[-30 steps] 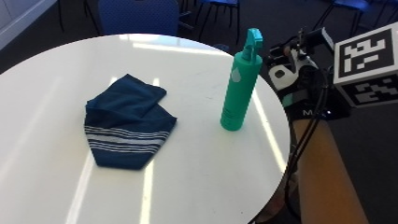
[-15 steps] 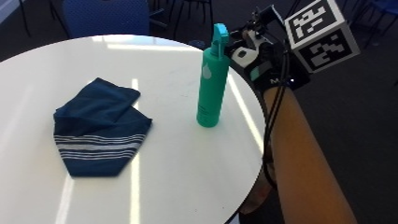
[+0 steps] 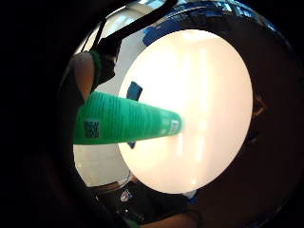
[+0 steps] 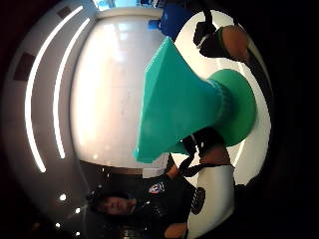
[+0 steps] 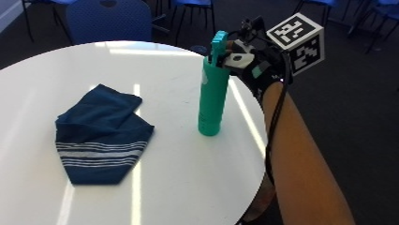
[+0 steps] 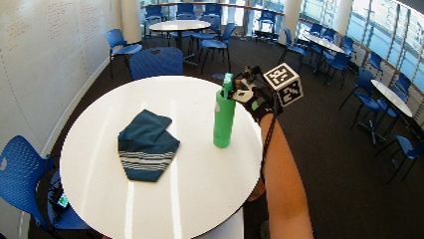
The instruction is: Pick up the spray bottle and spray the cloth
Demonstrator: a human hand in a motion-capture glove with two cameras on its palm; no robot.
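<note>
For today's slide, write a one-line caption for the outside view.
A gloved right hand reaches the top of an upright green spray bottle beside a folded blue cloth on a round white table.

spray bottle (image 5: 210,96) upright on table (image 5: 187,187) — right hand (image 5: 249,65) at its top | cloth (image 5: 99,133) apart

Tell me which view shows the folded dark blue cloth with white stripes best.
The outside view: the folded dark blue striped cloth lies whole on the round white table. The wide outside view shows it whole but farther off. The little-finger palm view catches only a blue sliver; the thumb-side view shows none.

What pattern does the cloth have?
Dark blue cloth with white stripes near one end; clearest in the outside view.
</note>
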